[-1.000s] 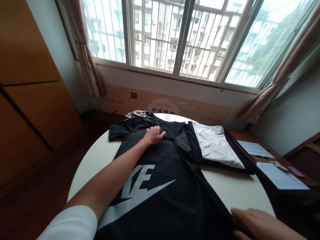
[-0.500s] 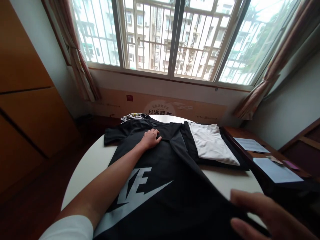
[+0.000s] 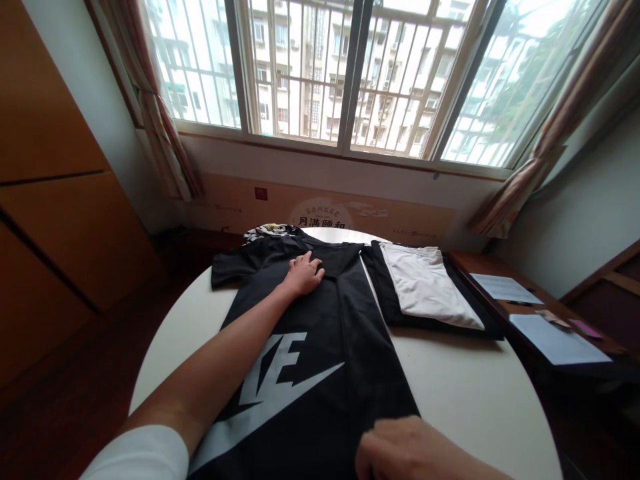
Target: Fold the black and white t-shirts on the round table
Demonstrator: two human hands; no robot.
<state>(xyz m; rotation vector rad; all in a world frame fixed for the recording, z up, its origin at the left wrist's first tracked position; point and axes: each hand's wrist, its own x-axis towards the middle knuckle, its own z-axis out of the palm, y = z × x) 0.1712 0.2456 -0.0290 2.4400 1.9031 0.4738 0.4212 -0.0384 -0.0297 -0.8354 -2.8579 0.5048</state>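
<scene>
A black T-shirt (image 3: 320, 320) with a large grey Nike logo lies flat on a round white table (image 3: 465, 393), its right side folded in toward the middle. My left hand (image 3: 303, 275) rests palm down on the shirt near the collar, holding nothing. At the bottom of the view, my right hand (image 3: 400, 450) sits curled on the shirt's folded right edge, with its fingertips partly cut off by the frame. The lower hem of the shirt is out of view.
A white folded garment (image 3: 425, 287) lies on dark cloth at the table's right. Patterned cloth (image 3: 270, 231) shows behind the shirt. A wooden desk edge (image 3: 480, 261) with papers (image 3: 557, 339) is at the right, below a barred window.
The shirt's right side now lies folded inward, showing more white table at the lower right. My right hand has moved left onto the folded edge. My left hand stays in place.
</scene>
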